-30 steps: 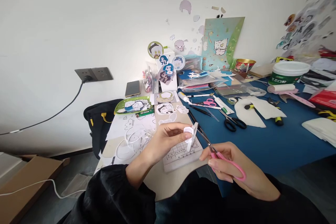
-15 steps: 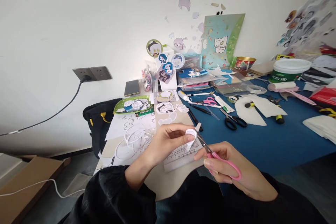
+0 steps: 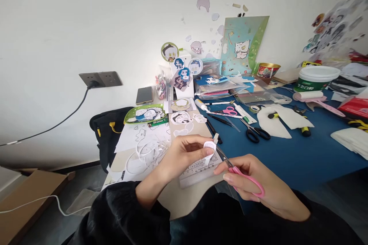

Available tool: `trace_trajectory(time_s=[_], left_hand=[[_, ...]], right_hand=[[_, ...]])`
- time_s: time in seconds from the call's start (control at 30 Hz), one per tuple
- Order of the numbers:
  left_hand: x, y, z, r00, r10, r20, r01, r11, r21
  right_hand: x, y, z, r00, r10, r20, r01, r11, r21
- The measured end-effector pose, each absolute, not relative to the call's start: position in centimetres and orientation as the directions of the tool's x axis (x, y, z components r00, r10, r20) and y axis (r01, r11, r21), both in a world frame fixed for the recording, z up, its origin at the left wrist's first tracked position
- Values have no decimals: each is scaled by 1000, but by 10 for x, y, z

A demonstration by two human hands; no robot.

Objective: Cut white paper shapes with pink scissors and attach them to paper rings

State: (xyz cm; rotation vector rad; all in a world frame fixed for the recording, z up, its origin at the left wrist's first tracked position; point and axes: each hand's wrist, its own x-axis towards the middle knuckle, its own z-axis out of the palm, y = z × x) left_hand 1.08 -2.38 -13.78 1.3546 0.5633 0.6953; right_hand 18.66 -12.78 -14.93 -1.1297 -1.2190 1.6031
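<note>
Between thumb and fingers my left hand [image 3: 188,153] pinches a small white paper cutout [image 3: 210,145], with a narrow strip curling down from it. My right hand [image 3: 250,182] grips pink-handled scissors [image 3: 249,179], whose blades point up and left and lie right beside the paper's edge. Below both hands lies a printed sheet with a grid [image 3: 195,174] on the beige board [image 3: 176,199]. A tangle of white paper scraps [image 3: 151,153] sits just left of my left hand. Cut-out paper figures [image 3: 181,118] lie beyond it.
Black-handled scissors [image 3: 258,134], a second pink pair [image 3: 230,110], a glue bottle [image 3: 200,104] and white cloth-like pieces [image 3: 276,122] lie on the blue table [image 3: 276,160]. A phone [image 3: 144,95] and a green tray of cutouts [image 3: 129,116] are at the left. A white-lidded tub [image 3: 317,72] stands back right.
The scissor blades have drawn slightly right and down from the paper, and my right hand has shifted a little right. My left hand keeps its pinch on the cutout.
</note>
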Motion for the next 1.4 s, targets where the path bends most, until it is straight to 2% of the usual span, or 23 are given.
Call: trace_trajectory(time_s=[0.27,0.43,0.67,0.77,0.83,0.87,0.9,0.97,1.0,1.03,1.07,1.1,1.2,1.3,1.4], left_hand=[[9,-19,-143,649,760,-24,-38,64,997],[8,-17,-141,636,772,4,-15,7,1000],[8,-24,-134,780,625,-41,10,52,999],[8,-24,-133,779,627,-30,2,45,999],[8,-24,-133,776,631,-16,-12,41,999],[8,-23,-133,774,633,-13,-15,38,999],[8,-23,-133,773,634,-12,-14,35,999],[8,-23,-134,777,629,-12,-9,31,999],[8,-23,-134,780,626,-9,-10,27,1000],[8,-23,-135,782,624,-2,-14,21,1000],[8,-23,-135,782,623,2,-15,16,1000],[8,-22,-136,781,624,2,-14,14,1000],[7,-21,-137,777,629,-14,-9,33,999],[7,-21,-137,774,632,-41,6,58,998],[8,-22,-136,775,629,-57,15,72,997]], right_hand=[[192,-119,-153,-196,965,-175,-42,-186,-982],[193,-115,-150,-173,968,-183,-7,-187,-982],[191,-110,-143,-183,969,-167,-25,-174,-984],[204,-107,-140,2,992,-125,24,-125,-992],[213,-104,-140,251,968,-27,220,-84,-972],[217,-102,-142,358,932,59,385,-89,-919],[221,-100,-145,423,892,161,564,-120,-817],[225,-96,-154,394,852,344,850,-195,-490],[226,-94,-159,330,863,383,922,-209,-325],[227,-92,-165,267,886,380,957,-199,-210],[229,-89,-170,240,908,344,966,-188,-178],[231,-87,-175,238,925,295,960,-179,-215],[239,-82,-182,301,941,156,864,-200,-463],[244,-85,-177,292,953,77,779,-190,-598],[234,-95,-164,288,957,-10,579,-183,-795]])
